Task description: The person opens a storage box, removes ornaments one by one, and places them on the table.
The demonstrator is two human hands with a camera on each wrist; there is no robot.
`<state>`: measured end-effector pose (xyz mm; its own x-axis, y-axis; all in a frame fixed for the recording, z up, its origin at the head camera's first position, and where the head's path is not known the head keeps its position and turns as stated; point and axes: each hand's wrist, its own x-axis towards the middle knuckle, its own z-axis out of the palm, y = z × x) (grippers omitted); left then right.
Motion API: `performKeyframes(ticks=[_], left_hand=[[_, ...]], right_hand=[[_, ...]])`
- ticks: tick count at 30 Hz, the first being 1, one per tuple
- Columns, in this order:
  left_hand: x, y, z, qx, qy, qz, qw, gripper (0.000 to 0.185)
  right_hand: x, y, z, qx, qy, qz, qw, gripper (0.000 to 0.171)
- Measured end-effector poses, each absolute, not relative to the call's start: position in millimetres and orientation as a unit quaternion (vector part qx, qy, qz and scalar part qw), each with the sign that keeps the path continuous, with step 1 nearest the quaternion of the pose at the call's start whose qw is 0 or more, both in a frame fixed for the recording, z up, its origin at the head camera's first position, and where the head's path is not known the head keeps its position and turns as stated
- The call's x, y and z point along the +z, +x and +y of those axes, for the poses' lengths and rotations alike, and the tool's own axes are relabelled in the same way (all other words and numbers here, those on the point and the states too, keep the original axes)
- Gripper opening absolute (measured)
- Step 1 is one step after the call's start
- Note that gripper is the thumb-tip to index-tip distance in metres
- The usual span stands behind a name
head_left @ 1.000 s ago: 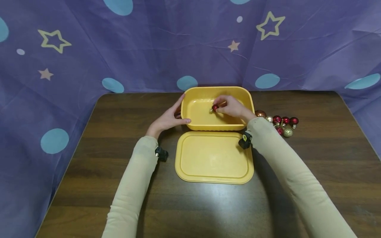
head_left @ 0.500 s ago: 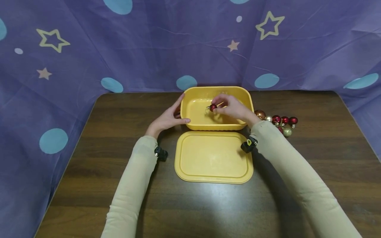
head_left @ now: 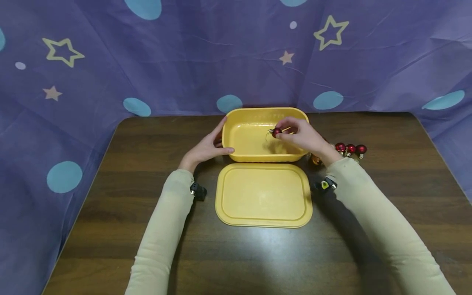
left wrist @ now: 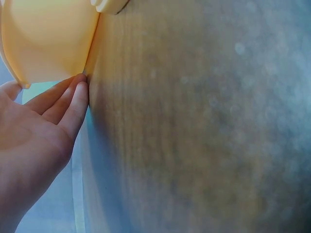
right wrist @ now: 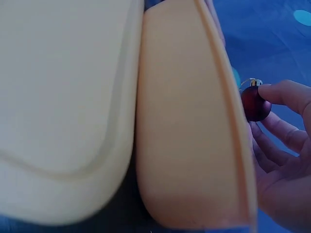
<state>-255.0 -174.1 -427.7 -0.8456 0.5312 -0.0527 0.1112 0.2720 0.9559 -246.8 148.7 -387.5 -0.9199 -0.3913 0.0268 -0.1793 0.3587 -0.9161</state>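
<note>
- Here right hand point(head_left: 304, 137) pinches red bauble point(head_left: 276, 132) over yellow tub point(head_left: 236, 152).
- Left hand point(head_left: 206, 147), fingers straight, rests against tub's left wall.
- Lid point(head_left: 263, 194) on bench point(head_left: 110, 213), baubles point(head_left: 350, 148) right.

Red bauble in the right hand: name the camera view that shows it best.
The right wrist view: the red bauble is large, with its silver cap, pinched by the right hand above the yellow tub. The head view shows it small. The left wrist view misses it.
</note>
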Motion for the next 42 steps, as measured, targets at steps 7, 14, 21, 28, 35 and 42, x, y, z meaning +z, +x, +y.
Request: performKeyframes(ticks=[7, 14, 21, 28, 35, 42], left_hand=[[-426.3, -254.7, -174.2, 0.569, 0.204, 0.773, 0.193, 0.103], [-405.1, -244.0, -169.6, 0.574, 0.202, 0.767, 0.205, 0.102], [-400.3, -240.5, -168.6, 0.574, 0.204, 0.766, 0.205, 0.102], [-402.3, -241.2, -168.7, 0.576, 0.205, 0.765, 0.203, 0.102], [-417.8, -248.4, -169.7, 0.59, 0.213, 0.754, 0.197, 0.102], [-426.3, -253.1, -171.8, 0.592, 0.21, 0.753, 0.194, 0.102]], right_hand=[[-374.9, -235.7, 170.3, -0.531, -0.151, 0.83, 0.073, 0.03], [-364.1, -222.2, 192.1, -0.517, -0.128, 0.844, 0.071, 0.03], [-358.8, -211.1, 214.6, -0.51, -0.106, 0.851, 0.064, 0.029], [-359.5, -201.2, 242.6, -0.496, -0.093, 0.862, 0.049, 0.029], [-361.8, -189.4, 277.4, -0.489, -0.068, 0.869, 0.028, 0.03], [-368.4, -176.6, 312.6, -0.485, -0.028, 0.874, 0.009, 0.027]])
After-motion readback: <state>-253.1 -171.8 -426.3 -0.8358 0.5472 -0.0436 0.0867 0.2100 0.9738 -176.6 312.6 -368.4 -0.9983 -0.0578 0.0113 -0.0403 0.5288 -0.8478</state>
